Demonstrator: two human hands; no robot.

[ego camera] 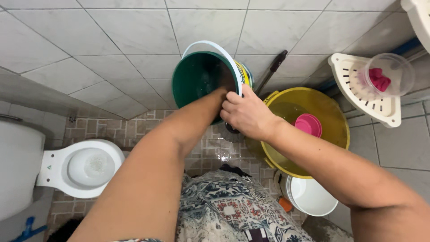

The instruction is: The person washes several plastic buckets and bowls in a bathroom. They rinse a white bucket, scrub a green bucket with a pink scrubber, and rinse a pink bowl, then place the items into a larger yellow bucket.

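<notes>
A green bucket (197,76) with a white handle (224,51) is held tilted in front of me against the tiled wall. My left arm reaches into its mouth, and my left hand is hidden inside, so its fingers cannot be seen. My right hand (245,114) grips the bucket's rim at the right edge, next to the handle.
A yellow bucket (333,116) with water and a floating pink scoop (309,124) stands at the right. A white bucket (311,197) sits below it. A white toilet (78,166) is at the left. A white corner shelf (358,87) holds a clear cup. A dark stick (271,71) leans behind.
</notes>
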